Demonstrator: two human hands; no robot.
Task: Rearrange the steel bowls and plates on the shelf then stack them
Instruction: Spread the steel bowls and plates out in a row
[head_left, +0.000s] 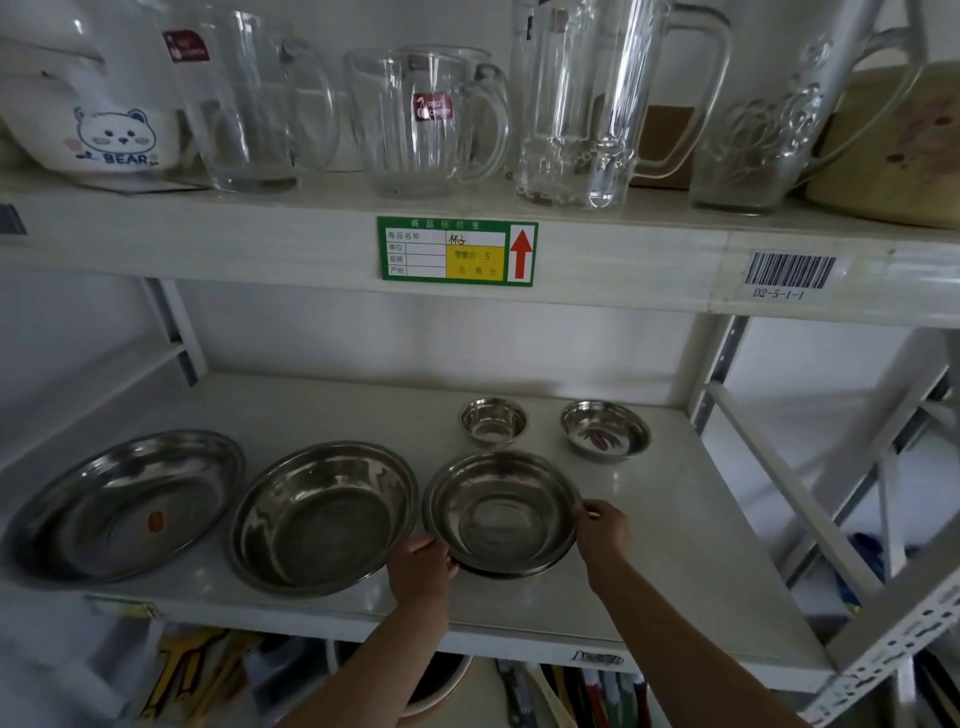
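Five steel dishes lie on the white middle shelf (675, 571). A wide plate (124, 504) is at the far left, with a deep plate (322, 514) beside it. A medium bowl (501, 512) sits near the front centre. My left hand (422, 569) grips its near-left rim and my right hand (602, 535) grips its right rim. Behind it stand a tiny bowl (492, 420) and a small bowl (605, 429), apart from each other.
The shelf above carries glass mugs (426, 119), tall glass jugs (576, 104) and a white bear-printed pot (104, 104), low over the work area. A green price label (457, 251) hangs on its edge. A metal upright (722, 364) bounds the right side. Assorted items fill the shelf below.
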